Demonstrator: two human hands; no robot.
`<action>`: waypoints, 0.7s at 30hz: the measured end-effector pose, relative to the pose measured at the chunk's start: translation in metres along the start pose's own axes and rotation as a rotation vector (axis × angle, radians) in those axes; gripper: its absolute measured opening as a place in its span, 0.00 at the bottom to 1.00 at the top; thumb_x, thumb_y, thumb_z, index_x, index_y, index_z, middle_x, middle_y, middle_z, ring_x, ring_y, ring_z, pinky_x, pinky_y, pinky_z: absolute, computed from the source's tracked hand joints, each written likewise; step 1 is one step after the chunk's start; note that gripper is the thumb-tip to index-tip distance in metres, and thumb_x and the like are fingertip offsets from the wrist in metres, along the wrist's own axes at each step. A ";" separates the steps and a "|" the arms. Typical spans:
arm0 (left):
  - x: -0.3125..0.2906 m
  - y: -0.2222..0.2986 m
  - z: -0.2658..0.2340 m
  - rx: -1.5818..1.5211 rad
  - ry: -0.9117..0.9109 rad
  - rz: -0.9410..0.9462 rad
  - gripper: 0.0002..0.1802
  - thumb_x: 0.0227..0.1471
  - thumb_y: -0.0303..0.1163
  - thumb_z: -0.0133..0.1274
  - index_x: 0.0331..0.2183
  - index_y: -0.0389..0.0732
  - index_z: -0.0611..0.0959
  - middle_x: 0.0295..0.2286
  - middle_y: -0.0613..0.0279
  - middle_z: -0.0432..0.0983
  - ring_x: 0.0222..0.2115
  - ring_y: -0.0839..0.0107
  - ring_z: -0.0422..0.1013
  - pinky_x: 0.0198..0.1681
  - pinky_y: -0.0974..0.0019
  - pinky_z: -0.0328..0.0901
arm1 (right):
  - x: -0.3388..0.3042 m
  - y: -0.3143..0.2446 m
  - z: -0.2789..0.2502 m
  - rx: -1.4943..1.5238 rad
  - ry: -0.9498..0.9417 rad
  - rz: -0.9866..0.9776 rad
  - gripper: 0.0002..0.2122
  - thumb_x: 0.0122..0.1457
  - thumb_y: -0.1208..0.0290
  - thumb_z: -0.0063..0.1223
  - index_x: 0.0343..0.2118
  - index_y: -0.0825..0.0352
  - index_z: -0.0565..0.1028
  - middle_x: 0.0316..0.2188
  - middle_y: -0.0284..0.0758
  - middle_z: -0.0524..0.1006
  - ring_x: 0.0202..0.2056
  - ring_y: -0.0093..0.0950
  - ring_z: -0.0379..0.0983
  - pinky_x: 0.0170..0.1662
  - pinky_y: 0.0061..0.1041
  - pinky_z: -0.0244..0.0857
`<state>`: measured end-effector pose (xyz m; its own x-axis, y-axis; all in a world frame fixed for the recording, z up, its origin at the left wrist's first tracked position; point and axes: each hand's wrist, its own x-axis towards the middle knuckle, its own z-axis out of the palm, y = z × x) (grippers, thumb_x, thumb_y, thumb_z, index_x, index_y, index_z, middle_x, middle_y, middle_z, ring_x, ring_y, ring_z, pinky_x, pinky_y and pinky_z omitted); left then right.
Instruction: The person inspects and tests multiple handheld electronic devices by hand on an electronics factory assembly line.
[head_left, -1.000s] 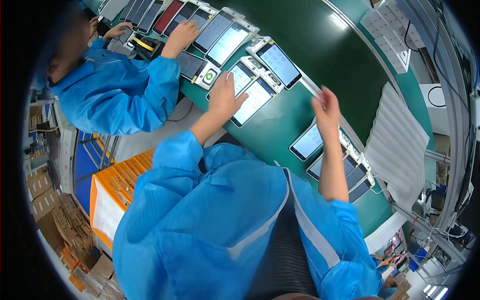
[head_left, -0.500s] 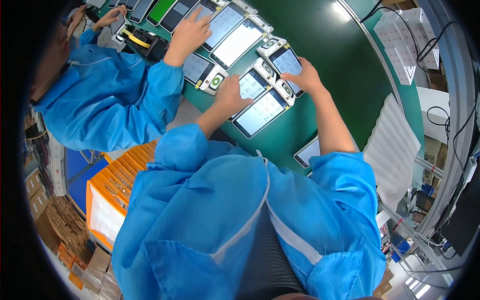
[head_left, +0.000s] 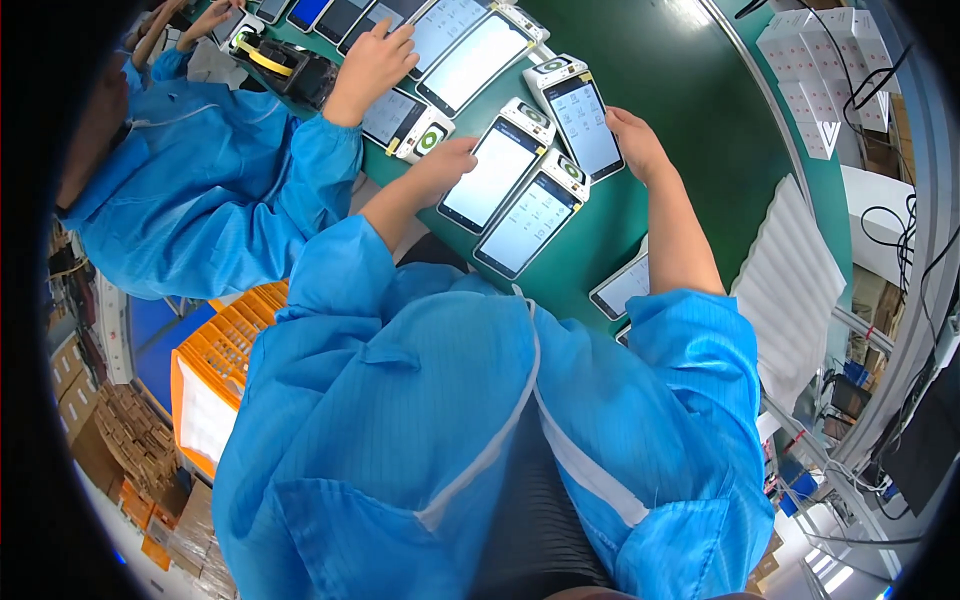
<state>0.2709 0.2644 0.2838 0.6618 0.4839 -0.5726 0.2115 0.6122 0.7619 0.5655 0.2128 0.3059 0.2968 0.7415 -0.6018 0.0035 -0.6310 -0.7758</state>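
"Hands first?"

"Left hand [head_left: 445,168], one: narrow, fingers at the near-left edge of the middle terminal [head_left: 490,175]. Right hand [head_left: 635,145], one: partly curled at the right terminal's [head_left: 585,125] outer edge. Whether either grips, cannot tell."

"Progress?"

"Lit screens, three, grouped on the green desk [head_left: 575,265]. The right terminal and lower terminal [head_left: 530,225] show icons, so likely further along; the middle one reads plain white (glare possible), perhaps unfinished. What remains overall, not determinable."

"Farther out?"

"Outlying terminal [head_left: 622,287], one, lit, near the right forearm, untouched. Beyond the left hand: a co-worker's hand [head_left: 375,68] over a row of more terminals."
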 end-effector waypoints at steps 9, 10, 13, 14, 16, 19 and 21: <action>-0.014 0.018 0.008 -0.301 -0.046 -0.111 0.21 0.51 0.20 0.36 0.49 0.31 0.67 0.42 0.53 0.70 0.41 0.68 0.70 0.44 0.69 0.66 | -0.005 0.004 0.006 0.145 0.056 -0.028 0.14 0.60 0.68 0.41 0.45 0.71 0.70 0.38 0.34 0.75 0.38 0.24 0.69 0.44 0.22 0.61; -0.015 0.021 0.008 -0.301 -0.049 -0.117 0.21 0.51 0.20 0.36 0.49 0.31 0.67 0.42 0.53 0.70 0.41 0.68 0.70 0.44 0.69 0.66 | -0.009 0.000 0.008 0.150 0.068 -0.033 0.14 0.60 0.68 0.40 0.45 0.71 0.70 0.38 0.34 0.74 0.39 0.24 0.69 0.45 0.22 0.60; -0.019 0.029 0.010 -0.284 -0.044 -0.120 0.22 0.50 0.20 0.34 0.49 0.30 0.67 0.43 0.51 0.70 0.42 0.66 0.69 0.45 0.69 0.65 | -0.017 0.002 0.007 0.167 0.139 -0.043 0.15 0.61 0.68 0.38 0.46 0.71 0.69 0.39 0.35 0.74 0.40 0.24 0.68 0.45 0.22 0.60; -0.017 0.027 0.010 -0.283 -0.050 -0.122 0.22 0.50 0.20 0.34 0.49 0.30 0.67 0.43 0.51 0.70 0.42 0.66 0.69 0.45 0.69 0.65 | -0.020 0.004 0.006 0.177 0.194 -0.050 0.15 0.61 0.69 0.38 0.46 0.72 0.68 0.40 0.35 0.73 0.40 0.24 0.68 0.46 0.22 0.60; -0.015 0.019 0.009 -0.265 -0.044 -0.083 0.21 0.55 0.23 0.34 0.52 0.31 0.62 0.45 0.51 0.68 0.44 0.67 0.69 0.48 0.68 0.64 | -0.026 0.017 -0.002 0.257 0.256 -0.064 0.15 0.61 0.69 0.37 0.47 0.72 0.68 0.41 0.36 0.73 0.41 0.25 0.69 0.46 0.23 0.61; -0.010 0.015 0.015 -0.329 0.059 -0.037 0.21 0.55 0.23 0.34 0.51 0.32 0.63 0.45 0.51 0.68 0.44 0.66 0.68 0.48 0.68 0.64 | -0.041 0.044 -0.011 0.467 0.400 -0.064 0.15 0.61 0.71 0.37 0.48 0.74 0.66 0.42 0.38 0.72 0.43 0.27 0.69 0.46 0.25 0.61; -0.008 0.020 0.022 -0.363 0.087 -0.018 0.22 0.52 0.21 0.33 0.51 0.31 0.64 0.44 0.50 0.68 0.44 0.64 0.68 0.48 0.67 0.63 | -0.053 0.060 -0.012 0.628 0.510 -0.041 0.15 0.60 0.74 0.36 0.49 0.74 0.65 0.43 0.40 0.72 0.43 0.29 0.69 0.47 0.26 0.62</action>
<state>0.2853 0.2592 0.3106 0.5936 0.5125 -0.6205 -0.0561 0.7954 0.6034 0.5620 0.1327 0.2931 0.7075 0.4703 -0.5275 -0.4682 -0.2471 -0.8484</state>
